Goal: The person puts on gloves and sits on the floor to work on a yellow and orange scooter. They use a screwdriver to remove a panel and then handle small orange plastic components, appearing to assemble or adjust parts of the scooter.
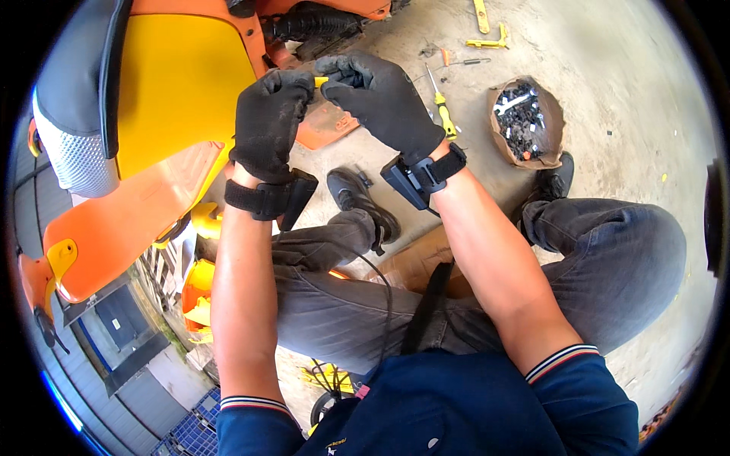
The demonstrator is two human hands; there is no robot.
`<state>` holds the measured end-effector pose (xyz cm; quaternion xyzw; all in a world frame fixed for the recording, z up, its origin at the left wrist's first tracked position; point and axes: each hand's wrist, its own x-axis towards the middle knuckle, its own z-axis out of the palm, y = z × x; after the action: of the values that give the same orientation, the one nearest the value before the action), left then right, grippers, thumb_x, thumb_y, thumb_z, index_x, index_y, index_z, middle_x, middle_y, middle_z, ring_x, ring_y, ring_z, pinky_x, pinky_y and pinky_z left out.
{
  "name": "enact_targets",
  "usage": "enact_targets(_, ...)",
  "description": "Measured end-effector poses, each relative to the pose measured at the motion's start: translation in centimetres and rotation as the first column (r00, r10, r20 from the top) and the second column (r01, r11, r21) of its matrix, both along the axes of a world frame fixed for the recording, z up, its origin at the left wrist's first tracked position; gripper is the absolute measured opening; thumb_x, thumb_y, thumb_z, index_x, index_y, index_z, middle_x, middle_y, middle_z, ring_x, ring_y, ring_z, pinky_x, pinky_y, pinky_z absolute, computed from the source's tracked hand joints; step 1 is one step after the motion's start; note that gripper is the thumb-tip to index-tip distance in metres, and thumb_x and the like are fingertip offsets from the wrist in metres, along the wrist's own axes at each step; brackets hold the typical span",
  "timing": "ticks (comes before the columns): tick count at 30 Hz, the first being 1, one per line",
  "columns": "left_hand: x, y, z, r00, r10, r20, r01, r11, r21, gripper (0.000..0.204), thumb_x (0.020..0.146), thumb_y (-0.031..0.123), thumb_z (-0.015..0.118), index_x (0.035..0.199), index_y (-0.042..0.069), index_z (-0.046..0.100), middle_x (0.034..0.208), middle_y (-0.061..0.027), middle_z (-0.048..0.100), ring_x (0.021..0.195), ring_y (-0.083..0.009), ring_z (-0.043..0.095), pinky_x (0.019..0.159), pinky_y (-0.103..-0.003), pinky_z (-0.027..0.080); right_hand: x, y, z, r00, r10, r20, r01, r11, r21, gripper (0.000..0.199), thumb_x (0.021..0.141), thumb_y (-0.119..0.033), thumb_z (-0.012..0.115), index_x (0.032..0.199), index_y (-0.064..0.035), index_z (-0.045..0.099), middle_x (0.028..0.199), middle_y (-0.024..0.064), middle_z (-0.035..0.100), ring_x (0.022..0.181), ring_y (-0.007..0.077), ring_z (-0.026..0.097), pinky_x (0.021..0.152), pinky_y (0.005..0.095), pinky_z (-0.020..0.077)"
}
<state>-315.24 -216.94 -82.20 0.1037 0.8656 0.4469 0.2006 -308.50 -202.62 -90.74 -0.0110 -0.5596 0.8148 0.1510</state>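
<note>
Bare concrete floor (608, 45) lies below. A small yellow plastic piece (321, 80) is pinched between the black-gloved left hand (270, 118) and black-gloved right hand (380, 95), both closed on it; thick gloves could let it be dropped.

This looks like a vehicle repair workshop or garage yard. A scooter with orange and yellow body panels (171, 99) stands on a bare, stained concrete floor (631, 114), where a yellow-handled screwdriver (441, 102), loose yellow parts (490, 38) and a paper-lined bowl of small screws and fasteners (525, 121) lie scattered.
</note>
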Motion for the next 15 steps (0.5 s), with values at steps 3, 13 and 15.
enact_targets(3, 0.0, -0.1, 0.0, 0.999, -0.043, -0.026, 0.044, 0.998, 0.051, 0.02, 0.089, 0.016, 0.059, 0.097, 0.0, 0.068, 0.079, -0.0017, 0.065, 0.067, -0.0093, 0.055, 0.062, -0.022, 0.044, -0.2, -0.8, -0.1, 0.993, -0.114, -0.037, 0.117, 0.985, 0.123, 0.022, 0.081, -0.007, 0.066, 0.102, -0.0015, 0.065, 0.089, 0.0098, 0.067, 0.079, 0.0158, 0.063, 0.07, 0.0284, 0.0501)
enact_targets(13, -0.1, -0.3, -0.1, 0.999, -0.036, 0.009, 0.036, 0.998, 0.044, 0.019, 0.09, 0.019, 0.058, 0.088, 0.002, 0.066, 0.074, 0.0002, 0.061, 0.065, -0.0084, 0.052, 0.06, -0.023, 0.043, -0.7, -1.7, -0.8, 0.972, -0.202, -0.116, 0.227, 0.934, 0.276, 0.019, 0.081, -0.011, 0.067, 0.096, -0.0007, 0.064, 0.086, 0.0161, 0.065, 0.077, 0.0312, 0.064, 0.068, 0.0369, 0.0498)
enact_targets(15, -0.2, 0.0, -0.2, 1.0, -0.005, -0.009, 0.005, 0.998, -0.06, 0.019, 0.09, 0.019, 0.058, 0.087, 0.002, 0.065, 0.074, 0.0004, 0.06, 0.064, -0.0087, 0.051, 0.06, -0.023, 0.042, -0.5, -1.6, -0.7, 0.986, -0.156, -0.052, 0.164, 0.96, 0.228, 0.02, 0.082, -0.011, 0.066, 0.099, -0.0004, 0.064, 0.085, 0.0137, 0.066, 0.076, 0.0247, 0.063, 0.069, 0.0339, 0.0501)
